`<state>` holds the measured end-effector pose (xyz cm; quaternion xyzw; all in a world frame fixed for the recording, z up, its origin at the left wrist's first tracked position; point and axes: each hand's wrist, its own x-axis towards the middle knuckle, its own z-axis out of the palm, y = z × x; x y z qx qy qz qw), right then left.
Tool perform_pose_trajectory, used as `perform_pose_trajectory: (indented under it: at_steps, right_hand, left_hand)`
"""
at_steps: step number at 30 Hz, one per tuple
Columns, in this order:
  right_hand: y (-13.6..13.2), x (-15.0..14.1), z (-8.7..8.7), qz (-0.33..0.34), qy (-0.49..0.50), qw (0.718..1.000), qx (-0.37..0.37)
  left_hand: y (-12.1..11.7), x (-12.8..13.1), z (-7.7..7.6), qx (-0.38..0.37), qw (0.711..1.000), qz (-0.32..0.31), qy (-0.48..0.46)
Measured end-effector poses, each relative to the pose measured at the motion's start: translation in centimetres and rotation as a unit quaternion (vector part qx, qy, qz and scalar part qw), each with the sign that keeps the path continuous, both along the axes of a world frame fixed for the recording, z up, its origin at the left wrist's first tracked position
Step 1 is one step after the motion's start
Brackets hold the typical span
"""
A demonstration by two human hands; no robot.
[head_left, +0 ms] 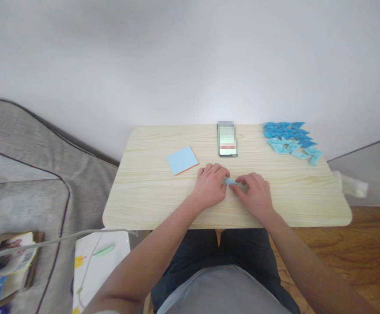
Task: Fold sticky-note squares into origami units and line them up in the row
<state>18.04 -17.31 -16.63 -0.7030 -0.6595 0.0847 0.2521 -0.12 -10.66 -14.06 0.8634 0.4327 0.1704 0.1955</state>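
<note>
Between my two hands, just above or on the tabletop, is a small folded piece of light blue paper (230, 181). My left hand (210, 185) pinches its left end, fingers curled over it. With thumb and fingertips, my right hand (254, 192) grips the right end. Part of the paper is hidden by the fingers. A stack of light blue square paper (182, 160) with an orange edge lies to the left, beyond my left hand. At the back right are several folded paper pieces, darker blue ones (286, 131) behind and pale blue ones (288, 146) in front.
A phone (227, 139) lies at the back of the pale wooden table (147, 187), against the wall. On the left stands a grey sofa (88, 192) with a box of books (13, 261). A cable (62, 237) crosses at lower left, over a white surface (111, 257).
</note>
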Motion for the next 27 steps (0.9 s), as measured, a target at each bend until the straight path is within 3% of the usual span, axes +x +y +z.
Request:
perform_pose_trajectory:
  at_steps: [4, 8, 13, 16, 21, 27]
  right_hand:
    - [0.5, 0.2, 0.0, 0.031, 0.037, 0.999, 0.008]
    - [2.2, 0.4, 0.8, 0.050, 0.150, 0.987, -0.014]
    - [5.6, 0.7, 2.5, 0.044, 0.297, 0.952, -0.065]
    - [8.0, 1.0, 3.2, 0.062, 0.383, 0.921, -0.044]
    - [10.9, 0.9, 3.6, 0.150, 0.493, 0.856, -0.041]
    - [11.3, 0.1, 3.2, 0.181, 0.544, 0.818, -0.043]
  left_hand:
    - [-0.1, 0.1, -0.1, -0.031, 0.999, 0.010, -0.022]
    - [0.9, 0.0, -0.3, -0.067, 0.992, 0.013, -0.110]
    - [3.9, 0.3, -0.3, -0.160, 0.940, 0.006, -0.300]
    - [6.0, 1.1, -0.5, -0.214, 0.890, 0.029, -0.402]
    - [7.8, 2.1, -1.5, -0.317, 0.747, 0.069, -0.580]
    - [7.4, 2.0, -1.8, -0.389, 0.661, 0.078, -0.637]
